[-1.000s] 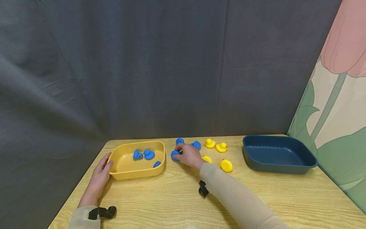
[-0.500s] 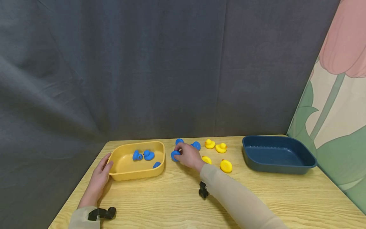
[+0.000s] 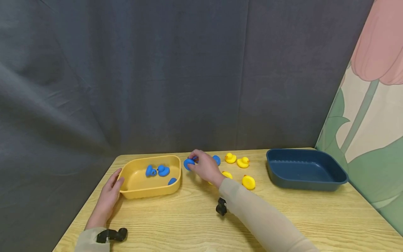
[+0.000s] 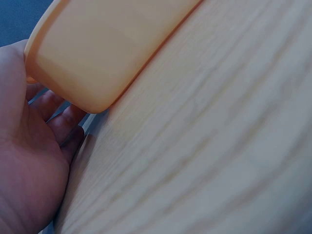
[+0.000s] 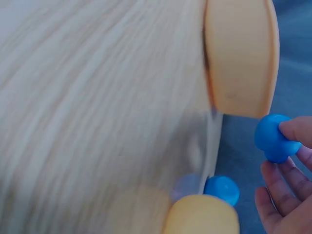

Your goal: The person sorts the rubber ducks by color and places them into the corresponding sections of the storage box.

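Note:
My right hand point(image 3: 194, 161) pinches a blue duck point(image 3: 188, 163) and holds it just above the table, close to the right end of the yellow tray point(image 3: 151, 191). In the right wrist view the blue duck point(image 5: 272, 139) sits between thumb and fingers, beside the yellow tray point(image 5: 241, 58). Three blue ducks point(image 3: 157, 170) lie inside the tray. My left hand point(image 3: 117, 177) rests against the tray's left end with relaxed fingers; the left wrist view has that hand point(image 4: 29, 161) next to the tray's corner point(image 4: 107, 53).
One more blue duck point(image 3: 216, 160) and several yellow ducks point(image 3: 243, 162) lie on the wooden table right of my hand. A dark blue tray point(image 3: 305, 183) stands at the far right. A dark curtain hangs behind the table.
My right hand has lifted the blue duck off the table and carried it up and left, nearer the yellow tray. The left hand has not moved.

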`<state>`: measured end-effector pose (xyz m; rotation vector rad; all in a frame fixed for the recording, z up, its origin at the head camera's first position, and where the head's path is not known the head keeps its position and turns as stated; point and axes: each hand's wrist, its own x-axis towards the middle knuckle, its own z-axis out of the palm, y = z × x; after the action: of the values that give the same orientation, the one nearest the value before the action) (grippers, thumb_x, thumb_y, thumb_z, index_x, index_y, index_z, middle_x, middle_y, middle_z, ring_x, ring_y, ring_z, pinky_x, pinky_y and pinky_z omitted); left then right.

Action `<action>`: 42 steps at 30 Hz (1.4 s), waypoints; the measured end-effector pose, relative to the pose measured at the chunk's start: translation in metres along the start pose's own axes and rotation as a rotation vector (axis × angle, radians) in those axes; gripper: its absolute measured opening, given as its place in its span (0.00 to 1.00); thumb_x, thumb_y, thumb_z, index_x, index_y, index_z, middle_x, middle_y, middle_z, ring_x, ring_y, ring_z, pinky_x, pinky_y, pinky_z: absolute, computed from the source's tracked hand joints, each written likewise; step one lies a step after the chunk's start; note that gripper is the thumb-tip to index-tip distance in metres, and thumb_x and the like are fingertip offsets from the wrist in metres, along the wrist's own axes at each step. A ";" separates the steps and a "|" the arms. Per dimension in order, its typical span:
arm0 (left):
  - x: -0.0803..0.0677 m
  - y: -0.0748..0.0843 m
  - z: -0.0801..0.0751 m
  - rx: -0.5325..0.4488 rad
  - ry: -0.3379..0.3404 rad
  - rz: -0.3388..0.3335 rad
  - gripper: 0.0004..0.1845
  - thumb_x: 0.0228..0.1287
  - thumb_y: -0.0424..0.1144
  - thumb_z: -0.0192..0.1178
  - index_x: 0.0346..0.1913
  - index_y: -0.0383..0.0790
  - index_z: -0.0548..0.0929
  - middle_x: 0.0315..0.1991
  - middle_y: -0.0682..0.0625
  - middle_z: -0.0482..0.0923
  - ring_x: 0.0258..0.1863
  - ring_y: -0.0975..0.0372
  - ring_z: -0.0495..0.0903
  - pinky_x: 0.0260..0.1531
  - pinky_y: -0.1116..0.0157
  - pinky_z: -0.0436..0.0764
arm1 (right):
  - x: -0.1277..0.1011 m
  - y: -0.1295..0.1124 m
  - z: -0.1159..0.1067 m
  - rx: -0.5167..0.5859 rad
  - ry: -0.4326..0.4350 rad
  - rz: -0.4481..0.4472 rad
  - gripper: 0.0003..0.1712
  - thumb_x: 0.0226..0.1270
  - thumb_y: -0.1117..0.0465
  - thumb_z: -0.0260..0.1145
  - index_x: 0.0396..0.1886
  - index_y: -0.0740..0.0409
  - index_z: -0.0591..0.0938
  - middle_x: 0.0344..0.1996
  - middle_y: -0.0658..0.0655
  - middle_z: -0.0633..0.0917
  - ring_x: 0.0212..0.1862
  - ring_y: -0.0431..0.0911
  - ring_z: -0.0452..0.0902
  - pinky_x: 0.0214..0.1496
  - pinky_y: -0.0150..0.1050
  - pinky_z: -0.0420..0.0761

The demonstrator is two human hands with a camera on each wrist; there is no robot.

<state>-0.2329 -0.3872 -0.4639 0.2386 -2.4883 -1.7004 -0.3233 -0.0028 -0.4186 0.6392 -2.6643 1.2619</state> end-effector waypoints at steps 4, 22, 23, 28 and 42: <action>0.000 0.000 -0.001 -0.007 -0.004 0.001 0.38 0.92 0.52 0.46 0.93 0.51 0.44 0.92 0.46 0.38 0.89 0.49 0.40 0.86 0.47 0.49 | 0.000 -0.011 0.000 0.026 0.015 0.001 0.11 0.76 0.57 0.78 0.52 0.50 0.86 0.53 0.52 0.87 0.57 0.53 0.85 0.62 0.51 0.86; 0.000 0.001 0.000 0.008 0.009 0.002 0.38 0.92 0.52 0.47 0.93 0.49 0.45 0.92 0.44 0.39 0.90 0.48 0.40 0.86 0.47 0.48 | -0.006 -0.043 0.021 0.165 0.044 -0.072 0.11 0.77 0.58 0.77 0.53 0.50 0.87 0.55 0.51 0.87 0.62 0.57 0.84 0.62 0.50 0.86; 0.000 0.001 0.000 0.010 0.010 -0.001 0.38 0.92 0.52 0.47 0.93 0.49 0.45 0.92 0.44 0.39 0.90 0.48 0.40 0.86 0.47 0.48 | -0.006 -0.044 0.022 0.169 0.037 -0.072 0.11 0.77 0.58 0.77 0.53 0.50 0.87 0.55 0.50 0.87 0.62 0.57 0.84 0.61 0.49 0.86; -0.001 0.001 0.001 0.009 0.014 -0.003 0.38 0.92 0.52 0.47 0.93 0.49 0.45 0.92 0.44 0.40 0.90 0.49 0.40 0.86 0.47 0.48 | -0.008 -0.048 0.029 0.187 0.013 -0.080 0.11 0.77 0.59 0.77 0.54 0.50 0.86 0.54 0.50 0.87 0.62 0.57 0.84 0.59 0.46 0.87; 0.000 -0.001 0.000 0.007 0.015 0.001 0.38 0.92 0.52 0.47 0.93 0.49 0.45 0.92 0.44 0.39 0.90 0.49 0.39 0.86 0.47 0.47 | -0.009 -0.052 0.048 0.173 -0.011 -0.083 0.11 0.77 0.60 0.77 0.54 0.49 0.86 0.55 0.51 0.88 0.60 0.55 0.85 0.61 0.48 0.85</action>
<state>-0.2331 -0.3870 -0.4647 0.2499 -2.4837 -1.6837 -0.2897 -0.0659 -0.4150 0.7728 -2.5264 1.4803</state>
